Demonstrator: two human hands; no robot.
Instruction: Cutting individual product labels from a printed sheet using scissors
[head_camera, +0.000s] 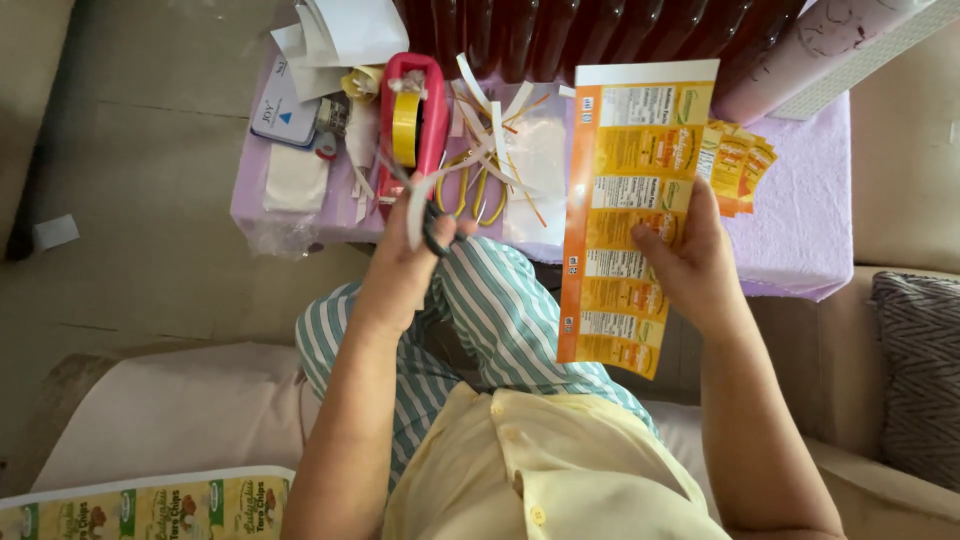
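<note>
Right hand (688, 258) clamped on a tall orange-and-yellow printed label sheet (628, 215), held upright near the purple-covered table's (800, 240) front edge, just left of a fanned stack of cut orange labels (738, 165). Left hand (410, 262) closed around dark-handled scissors (437, 235) with a curled white paper strip (425, 195), just near of a red tape dispenser (415, 120) with its yellow roll. Loose white and orange paper offcuts (495, 140) scattered between dispenser and sheet.

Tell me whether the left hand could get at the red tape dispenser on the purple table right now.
Probably not without letting go first: the left hand is close to the red tape dispenser, with only loose white paper strips between, but its fingers are full with dark-handled scissors.
</note>
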